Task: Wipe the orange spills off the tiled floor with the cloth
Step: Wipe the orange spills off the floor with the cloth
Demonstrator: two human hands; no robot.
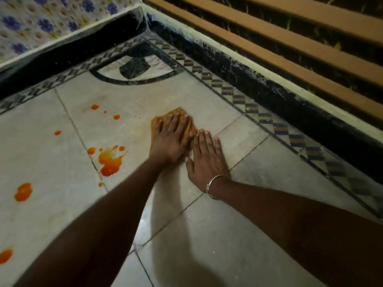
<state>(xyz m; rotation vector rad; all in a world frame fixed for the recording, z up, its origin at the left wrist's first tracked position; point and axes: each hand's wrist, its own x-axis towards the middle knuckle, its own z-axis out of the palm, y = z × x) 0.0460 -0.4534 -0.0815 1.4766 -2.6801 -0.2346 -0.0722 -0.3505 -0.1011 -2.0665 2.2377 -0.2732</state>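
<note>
An orange-brown cloth (179, 114) lies flat on the pale tiled floor (217, 235), mid-frame. My left hand (172, 137) presses down on it with fingers spread, covering most of it. My right hand (205, 156), with a silver bangle on the wrist, rests flat on the tile just right of the cloth, fingertips at its edge. Orange spills lie to the left of the cloth: a large splash (109, 160), a blob (23, 191), another at the frame edge (5, 255), and small drops (116, 117) farther back.
A black skirting (259, 79) and a checkered tile border (238, 98) run along the right and back. Wooden slats (290, 38) sit above on the right. A flowered cloth surface (31, 21) is at the back left. A black arc pattern (134, 67) marks the corner.
</note>
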